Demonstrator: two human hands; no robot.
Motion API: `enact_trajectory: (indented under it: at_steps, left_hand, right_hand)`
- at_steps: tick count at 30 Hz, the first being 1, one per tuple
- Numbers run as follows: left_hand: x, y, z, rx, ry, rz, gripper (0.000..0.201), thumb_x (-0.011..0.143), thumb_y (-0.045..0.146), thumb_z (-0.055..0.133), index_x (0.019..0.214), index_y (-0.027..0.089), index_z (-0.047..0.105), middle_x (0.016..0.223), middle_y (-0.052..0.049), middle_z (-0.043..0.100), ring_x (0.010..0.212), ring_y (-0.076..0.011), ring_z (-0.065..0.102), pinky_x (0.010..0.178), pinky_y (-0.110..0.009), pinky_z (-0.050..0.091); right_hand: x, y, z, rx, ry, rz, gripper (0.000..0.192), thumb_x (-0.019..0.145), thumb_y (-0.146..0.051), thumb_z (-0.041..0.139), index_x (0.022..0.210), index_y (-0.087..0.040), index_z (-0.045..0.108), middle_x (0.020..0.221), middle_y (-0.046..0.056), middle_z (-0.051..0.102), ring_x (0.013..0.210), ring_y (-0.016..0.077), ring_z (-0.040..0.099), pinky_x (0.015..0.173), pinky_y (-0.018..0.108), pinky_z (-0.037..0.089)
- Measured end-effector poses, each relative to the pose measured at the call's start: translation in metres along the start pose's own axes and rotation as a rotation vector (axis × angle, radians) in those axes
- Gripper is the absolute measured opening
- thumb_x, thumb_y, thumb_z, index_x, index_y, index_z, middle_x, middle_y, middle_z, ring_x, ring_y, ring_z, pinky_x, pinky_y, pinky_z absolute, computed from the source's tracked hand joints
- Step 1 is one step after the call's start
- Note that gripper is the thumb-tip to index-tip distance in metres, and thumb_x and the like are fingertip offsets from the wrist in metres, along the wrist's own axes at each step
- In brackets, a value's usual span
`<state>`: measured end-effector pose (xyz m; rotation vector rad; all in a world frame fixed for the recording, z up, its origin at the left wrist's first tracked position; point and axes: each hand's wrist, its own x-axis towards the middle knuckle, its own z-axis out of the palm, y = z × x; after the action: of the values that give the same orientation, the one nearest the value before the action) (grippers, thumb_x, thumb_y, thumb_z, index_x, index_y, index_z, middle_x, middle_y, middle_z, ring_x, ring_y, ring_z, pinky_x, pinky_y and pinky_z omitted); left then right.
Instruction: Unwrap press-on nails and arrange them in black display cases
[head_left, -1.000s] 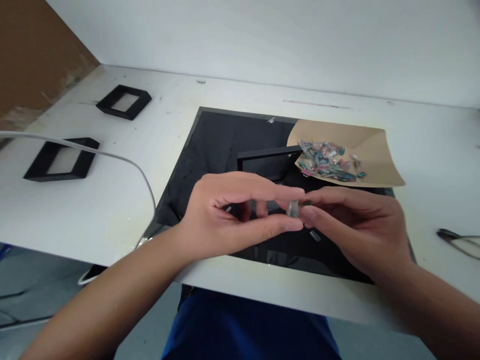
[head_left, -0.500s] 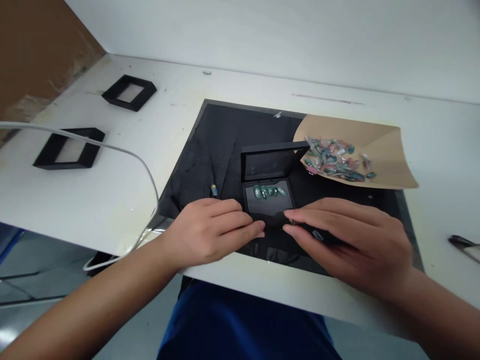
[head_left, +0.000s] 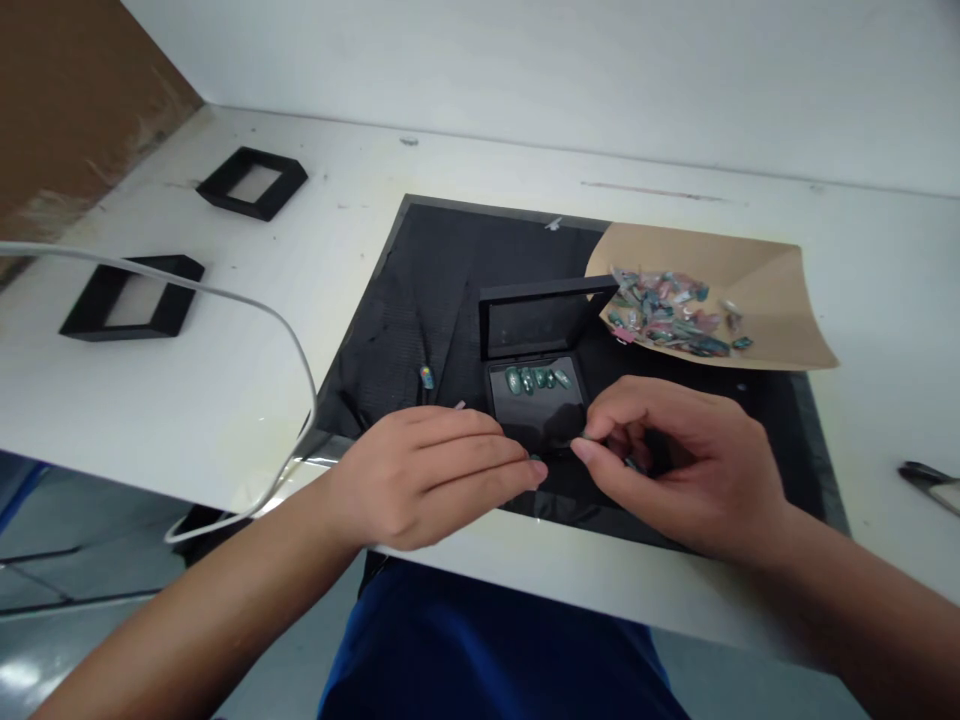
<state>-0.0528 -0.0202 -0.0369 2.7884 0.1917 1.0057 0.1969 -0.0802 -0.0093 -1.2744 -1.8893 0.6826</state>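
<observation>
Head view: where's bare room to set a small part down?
Bare: black mat left of the open case; white table right of the brown paper. Crowded: the case's front edge, between left hand and right hand, and the paper's near-left part, under small shiny pieces.

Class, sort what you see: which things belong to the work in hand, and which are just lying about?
Likely in the work:
black sheet
open black case on the sheet
five green pieces inside the case
brown paper holding mixed pieces

Likely lying about:
two black frames, off the sheet
pale cable
dark-ended item, cut off at right
</observation>
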Motion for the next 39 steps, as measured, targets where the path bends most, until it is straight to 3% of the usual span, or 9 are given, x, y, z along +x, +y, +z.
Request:
enact_trajectory:
  at_steps: [3, 7, 13, 16, 19, 25, 29, 33, 39]
  left_hand:
    - [0.0, 0.002, 0.0, 0.052, 0.007, 0.021, 0.022, 0.096, 0.015, 0.062, 0.116, 0.013, 0.071, 0.103, -0.004, 0.08, 0.092, -0.016, 0.075, 0.079, -0.028, 0.064]
    - [0.009, 0.003, -0.005, 0.128, 0.014, 0.056, 0.013, 0.093, 0.014, 0.067, 0.103, 0.014, 0.075, 0.092, 0.0, 0.08, 0.082, -0.0142, 0.075, 0.064, -0.025, 0.059]
    - [0.015, -0.002, -0.004, 0.2, -0.026, -0.065, 0.008, 0.088, 0.019, 0.075, 0.096, 0.018, 0.075, 0.088, 0.003, 0.079, 0.073, -0.0126, 0.073, 0.064, -0.025, 0.057]
    - [0.013, -0.005, -0.001, 0.166, -0.09, -0.132, 0.008, 0.091, 0.019, 0.072, 0.099, 0.018, 0.074, 0.097, 0.001, 0.08, 0.082, -0.0141, 0.073, 0.069, -0.025, 0.059]
    - [0.012, -0.006, 0.0, 0.134, -0.117, -0.138, 0.009, 0.093, 0.021, 0.069, 0.102, 0.019, 0.073, 0.101, 0.001, 0.08, 0.09, -0.015, 0.073, 0.077, -0.026, 0.06]
    - [0.016, -0.004, -0.001, 0.175, -0.127, -0.133, 0.018, 0.094, 0.03, 0.07, 0.105, 0.016, 0.073, 0.1, 0.0, 0.08, 0.084, -0.0144, 0.074, 0.074, -0.026, 0.061]
    - [0.013, -0.006, -0.003, 0.162, -0.145, -0.145, 0.015, 0.094, 0.024, 0.069, 0.108, 0.017, 0.072, 0.104, 0.001, 0.08, 0.083, -0.0137, 0.074, 0.072, -0.026, 0.06]
    - [0.008, -0.011, -0.008, 0.087, -0.158, -0.228, 0.017, 0.094, 0.025, 0.069, 0.109, 0.019, 0.072, 0.101, 0.0, 0.078, 0.082, -0.0129, 0.074, 0.073, -0.027, 0.058]
    - [0.007, -0.014, -0.01, 0.071, -0.189, -0.238, 0.021, 0.095, 0.031, 0.068, 0.109, 0.017, 0.073, 0.092, 0.0, 0.078, 0.075, -0.0141, 0.072, 0.067, -0.028, 0.055]
  right_hand:
    - [-0.001, 0.002, 0.002, 0.093, 0.002, 0.061, 0.012, 0.083, -0.014, 0.068, 0.079, -0.022, 0.059, 0.068, -0.003, 0.06, 0.053, 0.0091, 0.05, 0.046, 0.023, 0.04]
    - [0.0, 0.007, 0.002, 0.02, -0.02, 0.034, 0.012, 0.086, -0.016, 0.066, 0.08, -0.022, 0.058, 0.069, -0.003, 0.058, 0.054, 0.0098, 0.047, 0.048, 0.026, 0.038]
    - [0.0, 0.013, 0.002, -0.152, -0.081, 0.013, 0.007, 0.091, -0.021, 0.062, 0.085, -0.023, 0.064, 0.07, -0.001, 0.059, 0.056, 0.0118, 0.048, 0.05, 0.028, 0.036]
    - [0.0, 0.016, 0.002, -0.213, -0.102, 0.042, 0.009, 0.094, -0.025, 0.061, 0.089, -0.022, 0.068, 0.071, 0.0, 0.061, 0.056, 0.0123, 0.051, 0.049, 0.028, 0.036]
    - [-0.001, 0.018, 0.002, -0.254, -0.108, 0.044, 0.011, 0.095, -0.027, 0.059, 0.093, -0.022, 0.069, 0.074, 0.001, 0.066, 0.059, 0.0135, 0.055, 0.051, 0.028, 0.039]
    - [-0.001, 0.018, 0.001, -0.265, -0.103, 0.059, 0.016, 0.097, -0.024, 0.057, 0.095, -0.02, 0.072, 0.087, 0.004, 0.075, 0.074, 0.0172, 0.068, 0.063, 0.029, 0.048]
    - [0.0, 0.014, 0.001, -0.238, -0.096, 0.134, 0.018, 0.095, -0.025, 0.061, 0.086, -0.021, 0.075, 0.071, 0.0, 0.07, 0.058, 0.0128, 0.06, 0.055, 0.028, 0.042]
    - [-0.001, 0.012, -0.002, -0.229, -0.088, 0.241, 0.011, 0.091, -0.029, 0.067, 0.097, -0.023, 0.075, 0.065, -0.004, 0.063, 0.051, 0.0097, 0.052, 0.051, 0.026, 0.042]
    - [-0.002, 0.016, -0.004, -0.282, -0.135, 0.068, 0.019, 0.093, -0.023, 0.066, 0.109, -0.023, 0.077, 0.071, -0.003, 0.064, 0.053, 0.0076, 0.053, 0.051, 0.023, 0.041]
